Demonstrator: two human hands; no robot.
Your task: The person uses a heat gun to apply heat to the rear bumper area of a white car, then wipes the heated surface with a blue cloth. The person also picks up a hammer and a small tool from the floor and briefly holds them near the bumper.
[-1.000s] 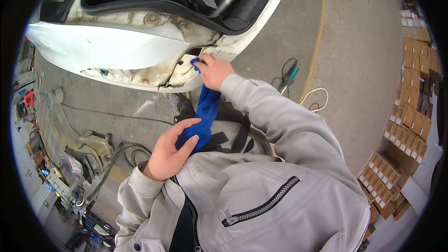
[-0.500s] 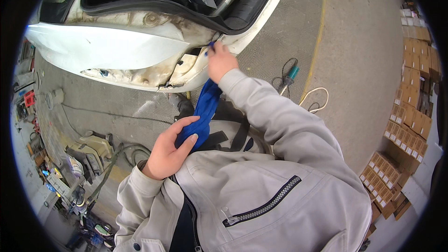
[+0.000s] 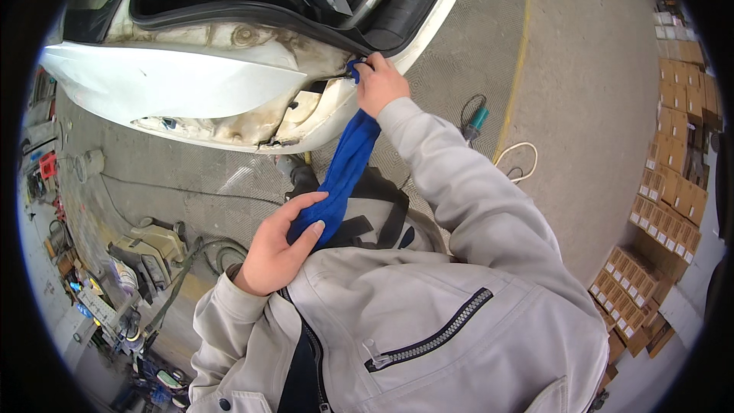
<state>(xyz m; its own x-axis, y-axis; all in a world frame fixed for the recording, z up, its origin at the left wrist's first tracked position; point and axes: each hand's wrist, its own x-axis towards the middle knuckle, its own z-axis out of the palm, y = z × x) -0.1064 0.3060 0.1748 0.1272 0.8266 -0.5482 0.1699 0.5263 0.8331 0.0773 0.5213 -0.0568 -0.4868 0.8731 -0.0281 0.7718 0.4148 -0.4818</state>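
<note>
Blue cloth [image 3: 342,172] stretched between hands, right hand [image 3: 380,84] at car edge [image 3: 413,38], left hand [image 3: 279,248] below.

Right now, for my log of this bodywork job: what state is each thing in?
Long blue cloth: stretched between both hands.
Right hand: pressing cloth's top end to the car's seam.
Left hand: gripping cloth's lower end.
White car body panel: dirty, rust-stained along its edges.
</note>
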